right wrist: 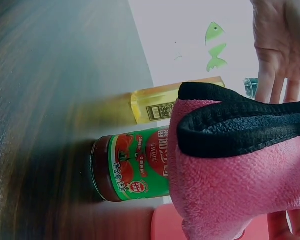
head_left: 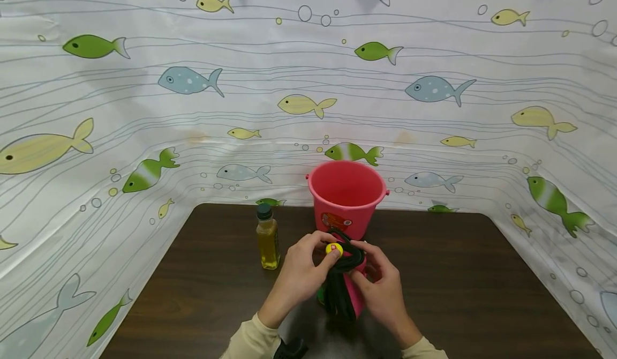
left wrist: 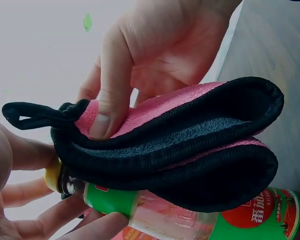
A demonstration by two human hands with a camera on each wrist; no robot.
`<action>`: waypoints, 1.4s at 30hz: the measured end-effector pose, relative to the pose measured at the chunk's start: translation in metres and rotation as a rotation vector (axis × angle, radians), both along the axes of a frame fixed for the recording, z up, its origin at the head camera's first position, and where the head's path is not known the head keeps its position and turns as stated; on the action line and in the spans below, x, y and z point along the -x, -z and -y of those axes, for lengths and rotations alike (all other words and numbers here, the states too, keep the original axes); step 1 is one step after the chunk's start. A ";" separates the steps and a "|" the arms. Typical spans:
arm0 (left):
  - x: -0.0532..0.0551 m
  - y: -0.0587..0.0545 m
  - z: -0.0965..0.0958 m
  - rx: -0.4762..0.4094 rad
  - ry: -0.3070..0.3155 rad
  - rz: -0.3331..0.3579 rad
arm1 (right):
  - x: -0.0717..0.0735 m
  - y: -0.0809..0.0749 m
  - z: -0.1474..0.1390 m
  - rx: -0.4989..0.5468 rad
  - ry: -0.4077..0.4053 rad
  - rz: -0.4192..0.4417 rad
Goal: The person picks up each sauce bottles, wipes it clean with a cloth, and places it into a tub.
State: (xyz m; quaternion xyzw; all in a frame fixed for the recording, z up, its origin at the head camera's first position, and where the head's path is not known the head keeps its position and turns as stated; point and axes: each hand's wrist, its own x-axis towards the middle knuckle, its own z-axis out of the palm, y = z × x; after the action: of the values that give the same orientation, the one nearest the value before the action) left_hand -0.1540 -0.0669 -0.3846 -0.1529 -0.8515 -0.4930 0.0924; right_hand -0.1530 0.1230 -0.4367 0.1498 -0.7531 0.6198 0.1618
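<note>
A tomato sauce bottle (right wrist: 140, 162) with a green label and yellow cap (head_left: 334, 249) stands upright on the table. My left hand (head_left: 302, 265) grips the bottle at its top, thumb against the cap, fingers around the neck in the left wrist view. Close against the bottle is a folded pink cloth (left wrist: 160, 112) with black edging and a black hanging loop (left wrist: 32, 115). My right hand (head_left: 385, 289) pinches this cloth near its top, its thumb pressed on the pink fabric. In the head view, the cloth and hands cover most of the bottle.
Behind the hands stands a pink bucket (head_left: 344, 193), its side partly hidden by them. A bottle of yellow oil (head_left: 268, 238) with a dark green cap is upright to the left. The dark wooden table (head_left: 202, 278) meets a fish-patterned curtain (head_left: 299, 69) at its back and sides.
</note>
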 end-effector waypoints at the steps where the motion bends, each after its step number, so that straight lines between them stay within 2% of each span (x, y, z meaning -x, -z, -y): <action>1: 0.000 0.000 0.000 -0.003 0.002 -0.001 | 0.000 0.000 0.000 0.001 -0.001 -0.001; 15: -0.002 0.001 0.001 -0.016 -0.005 -0.010 | 0.000 0.000 -0.003 -0.006 0.002 -0.007; 24: -0.001 0.002 0.000 -0.023 -0.023 -0.017 | -0.001 0.000 -0.003 -0.023 -0.016 0.020; 33: 0.000 0.003 -0.001 -0.031 -0.028 -0.006 | 0.000 0.004 0.001 -0.116 -0.060 -0.037; 42: 0.000 0.003 0.000 -0.034 -0.025 0.000 | 0.000 0.007 0.006 -0.228 -0.057 0.008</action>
State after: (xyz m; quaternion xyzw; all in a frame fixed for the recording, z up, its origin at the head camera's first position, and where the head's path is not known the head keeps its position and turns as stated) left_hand -0.1540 -0.0669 -0.3878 -0.1406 -0.8448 -0.5063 0.1014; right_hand -0.1532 0.1171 -0.4438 0.1860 -0.8149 0.5351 0.1230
